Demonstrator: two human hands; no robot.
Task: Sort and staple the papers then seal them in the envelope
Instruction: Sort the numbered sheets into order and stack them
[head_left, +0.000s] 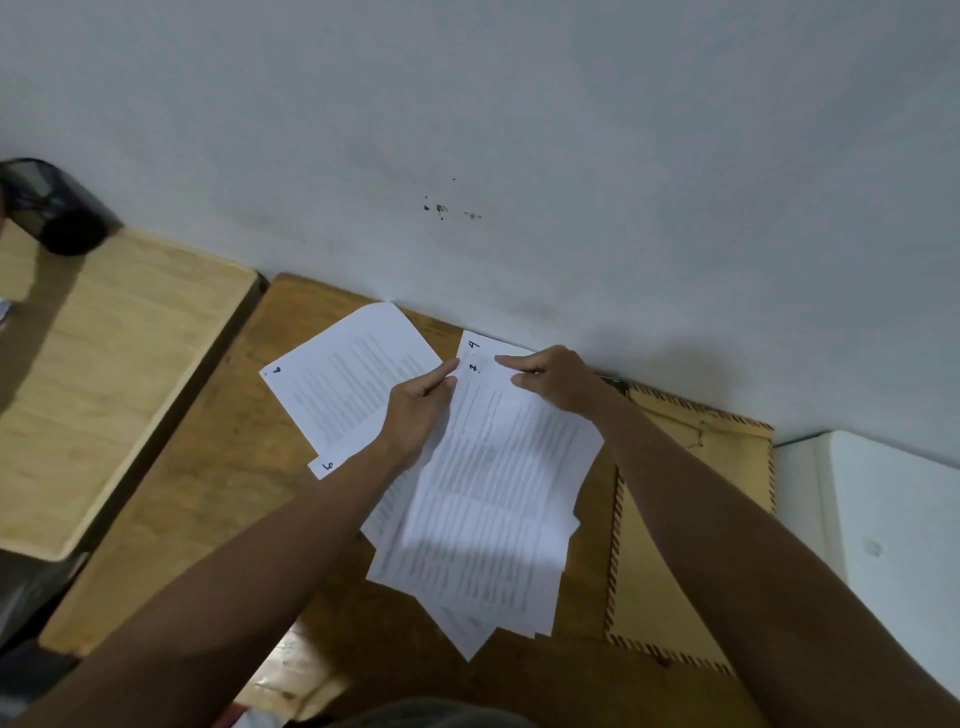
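Fingers (441, 375) of left hand (415, 410) pinch the top sheet (498, 467); right hand's (558, 382) press flat at three o'clock.

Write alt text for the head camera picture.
Two bare hands sort printed papers on a wooden desk: the left hand pinches a top sheet's corner, the right hand rests fingers on it. A brown envelope lies to the right.
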